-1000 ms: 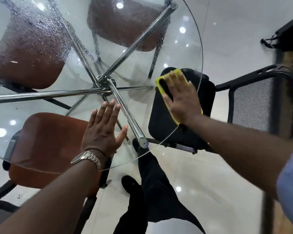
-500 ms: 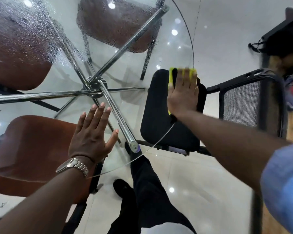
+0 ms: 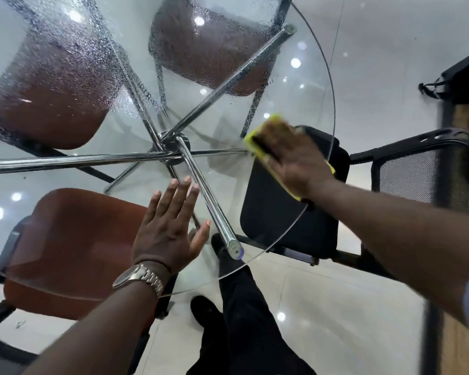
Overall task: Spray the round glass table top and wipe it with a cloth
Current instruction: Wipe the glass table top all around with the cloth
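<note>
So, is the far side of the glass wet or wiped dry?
Wet: droplets cover the far side of the glass table top. Near the right hand pressing the yellow cloth, it looks clear.

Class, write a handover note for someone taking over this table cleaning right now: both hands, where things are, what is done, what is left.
Left hand: flat on the glass table top near its near edge, holding nothing.
Right hand: pressing the yellow cloth flat on the glass, right side.
Done: sprayed; the near and right parts look clear.
Left: droplets cover the far part; wipe there. No spray bottle in view.
</note>
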A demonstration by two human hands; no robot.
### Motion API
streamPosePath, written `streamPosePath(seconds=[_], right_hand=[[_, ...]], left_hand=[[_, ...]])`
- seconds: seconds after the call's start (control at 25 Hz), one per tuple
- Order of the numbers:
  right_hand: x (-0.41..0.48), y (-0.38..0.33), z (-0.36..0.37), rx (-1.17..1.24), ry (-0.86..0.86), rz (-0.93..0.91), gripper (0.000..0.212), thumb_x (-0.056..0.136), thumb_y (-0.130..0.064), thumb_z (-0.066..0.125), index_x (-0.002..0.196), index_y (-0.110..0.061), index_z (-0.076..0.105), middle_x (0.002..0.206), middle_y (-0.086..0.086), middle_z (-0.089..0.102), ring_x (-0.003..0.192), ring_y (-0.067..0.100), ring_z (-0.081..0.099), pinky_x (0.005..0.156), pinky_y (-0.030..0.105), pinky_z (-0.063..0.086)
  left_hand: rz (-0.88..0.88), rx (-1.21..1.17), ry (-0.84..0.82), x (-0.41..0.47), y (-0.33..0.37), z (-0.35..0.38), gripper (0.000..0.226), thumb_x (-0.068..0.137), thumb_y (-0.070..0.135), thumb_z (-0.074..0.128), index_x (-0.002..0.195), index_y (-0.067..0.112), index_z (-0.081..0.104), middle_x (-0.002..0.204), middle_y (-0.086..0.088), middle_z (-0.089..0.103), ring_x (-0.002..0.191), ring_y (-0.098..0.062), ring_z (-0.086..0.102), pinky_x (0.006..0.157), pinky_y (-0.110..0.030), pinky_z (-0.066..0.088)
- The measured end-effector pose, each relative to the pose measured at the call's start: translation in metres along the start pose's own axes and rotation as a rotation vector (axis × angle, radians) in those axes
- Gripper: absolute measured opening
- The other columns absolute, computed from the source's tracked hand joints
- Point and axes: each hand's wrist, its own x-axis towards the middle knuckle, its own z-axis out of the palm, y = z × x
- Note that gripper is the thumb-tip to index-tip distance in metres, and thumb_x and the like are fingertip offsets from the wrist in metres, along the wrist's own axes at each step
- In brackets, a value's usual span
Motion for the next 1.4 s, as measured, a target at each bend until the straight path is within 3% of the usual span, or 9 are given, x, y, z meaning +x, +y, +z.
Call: streamPosePath(seconds=[0.12,0.36,0.52,0.6,0.8,1.0,1.04,1.24,1.4], right_hand=[[0.0,-0.056,0.002,0.168,0.085,0.895,0.066,0.112,-0.047,0.028,0.172,-0.025,0.013,0.181,0.002,0.01,0.167,0.027,0.006,0.13,0.061,0.018],[0.052,-0.06,-0.005,0.04,-0.101,-0.25,0.064,0.111,-0.053,0.028,0.169,-0.033,0.011,0.179,-0.005,0.01,0.165,0.018,0.005,0.132,0.049,0.017],[0.061,-0.033,-0.004,0.12,0.058,0.637,0.067,0.109,-0.051,0.029,0.171,-0.03,0.014,0.18,-0.003,0.01,0.167,0.023,0.008,0.129,0.055,0.024],[0.042,-0.077,0.002,0.121,0.07,0.792,0.068,0.111,-0.049,0.029,0.172,-0.026,0.011,0.181,-0.002,0.004,0.167,0.026,0.006,0.13,0.058,0.019],[0.066,-0.058,-0.007,0.026,-0.081,-0.279,0.064,0.111,-0.052,0.036,0.17,-0.029,0.024,0.179,-0.002,0.017,0.165,0.019,0.01,0.13,0.047,0.018],[0.024,-0.05,-0.006,0.175,0.112,0.852,0.068,0.108,-0.052,0.027,0.171,-0.027,0.022,0.179,0.0,0.017,0.166,0.025,0.014,0.129,0.054,0.023],[0.001,-0.074,-0.002,0.132,0.109,0.857,0.068,0.109,-0.052,0.027,0.172,-0.025,0.019,0.18,0.001,0.015,0.166,0.027,0.013,0.129,0.057,0.022],[0.002,-0.03,0.003,0.028,0.015,-0.256,0.063,0.109,-0.048,0.049,0.167,-0.028,0.036,0.175,0.004,0.031,0.163,0.028,0.025,0.128,0.054,0.029],[0.002,-0.016,-0.003,0.145,0.108,0.748,0.065,0.107,-0.058,0.036,0.168,-0.037,0.03,0.178,0.005,0.02,0.165,0.028,0.016,0.127,0.052,0.03]], left_hand=[[-0.008,0.015,-0.018,-0.003,0.0,-0.004,0.079,0.096,0.055,0.05,0.162,0.018,0.029,0.172,-0.002,0.019,0.159,-0.021,0.016,0.127,-0.05,0.021],[0.0,0.02,-0.04,-0.001,0.0,-0.003,0.077,0.098,0.056,0.047,0.162,0.018,0.029,0.172,-0.002,0.019,0.159,-0.022,0.016,0.126,-0.051,0.023],[0.001,0.017,-0.029,-0.001,0.0,-0.004,0.078,0.098,0.056,0.047,0.163,0.017,0.028,0.172,-0.003,0.018,0.16,-0.022,0.015,0.126,-0.052,0.022],[0.001,0.01,-0.038,-0.001,0.001,-0.007,0.078,0.098,0.056,0.047,0.162,0.017,0.028,0.172,-0.003,0.018,0.159,-0.022,0.015,0.126,-0.052,0.022],[0.0,0.008,-0.043,0.0,0.001,-0.005,0.075,0.099,0.056,0.043,0.162,0.017,0.029,0.172,-0.003,0.018,0.159,-0.023,0.016,0.127,-0.051,0.021],[0.002,0.01,-0.061,0.0,0.0,-0.008,0.077,0.1,0.057,0.045,0.163,0.018,0.025,0.172,-0.002,0.016,0.16,-0.022,0.014,0.127,-0.051,0.02],[0.002,0.008,-0.071,0.0,0.001,-0.009,0.078,0.1,0.058,0.045,0.164,0.018,0.025,0.173,-0.002,0.016,0.16,-0.022,0.013,0.127,-0.05,0.019],[-0.009,-0.01,-0.071,0.0,0.002,-0.006,0.078,0.098,0.058,0.046,0.164,0.02,0.025,0.173,0.0,0.016,0.16,-0.021,0.013,0.129,-0.048,0.015],[-0.016,-0.02,-0.067,-0.002,0.001,-0.005,0.08,0.097,0.057,0.052,0.163,0.021,0.026,0.173,0.001,0.016,0.16,-0.02,0.013,0.129,-0.047,0.013]])
